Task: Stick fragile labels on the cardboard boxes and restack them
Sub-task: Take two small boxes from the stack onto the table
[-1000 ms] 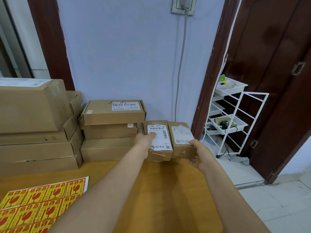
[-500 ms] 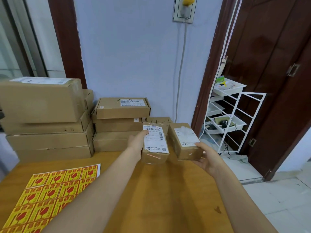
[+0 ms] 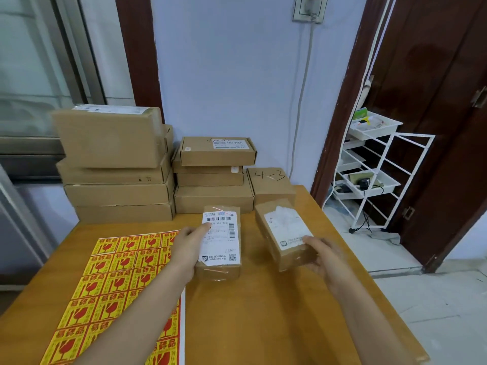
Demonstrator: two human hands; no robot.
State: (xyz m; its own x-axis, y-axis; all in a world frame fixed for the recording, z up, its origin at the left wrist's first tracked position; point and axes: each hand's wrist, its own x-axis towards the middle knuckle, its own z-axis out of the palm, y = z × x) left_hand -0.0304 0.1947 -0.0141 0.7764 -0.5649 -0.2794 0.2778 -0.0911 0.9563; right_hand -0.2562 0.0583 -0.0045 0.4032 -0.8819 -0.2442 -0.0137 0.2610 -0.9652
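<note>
Cardboard small box (image 3: 220,242) sits gripped by the left hand (image 3: 188,246), thumb on its shipping label; the right hand (image 3: 322,255) clasps a second small box (image 3: 283,234), both above the worktop (image 3: 263,312) beside the fragile-label sheet (image 3: 113,285).

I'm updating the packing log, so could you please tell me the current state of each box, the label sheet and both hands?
Left hand: grips the barcode box.
Barcode box: sealed, no fragile label showing.
Right hand: holds the second small box.
Second small box: sealed, tilted, no fragile label showing.
Fragile label sheet: flat on the table, stickers unpeeled.
Stacked boxes: closed, piled against the wall.
</note>
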